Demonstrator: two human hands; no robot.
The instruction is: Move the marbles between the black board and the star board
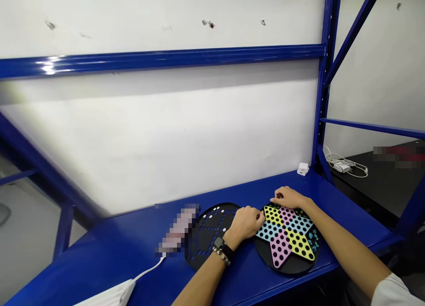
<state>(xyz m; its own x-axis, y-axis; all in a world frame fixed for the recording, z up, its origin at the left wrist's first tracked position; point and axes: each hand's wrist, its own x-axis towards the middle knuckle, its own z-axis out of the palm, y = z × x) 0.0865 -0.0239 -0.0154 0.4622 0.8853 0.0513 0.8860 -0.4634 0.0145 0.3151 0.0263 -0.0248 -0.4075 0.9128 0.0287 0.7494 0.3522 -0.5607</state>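
A Chinese checkers board (283,228) with a pink, yellow and blue star rests on a round black base near the shelf's front edge. My left hand (245,224), wearing a watch and a beaded bracelet, is at the star's left edge with fingers curled in. At the far edge of the board is my right hand (289,197), its fingers bent together. What either hand pinches, if anything, is hidden. Small teal pieces (313,239) show in the base beside the star. Partly behind my left wrist lies a black perforated board (207,235) with several white pieces.
Both boards lie on a blue metal shelf (159,275). To the left are a pixelated object (179,230) on a white cable and a white power strip (109,293). A white charger (303,168) stands by the blue upright (321,98). A coiled cable (345,164) lies farther right.
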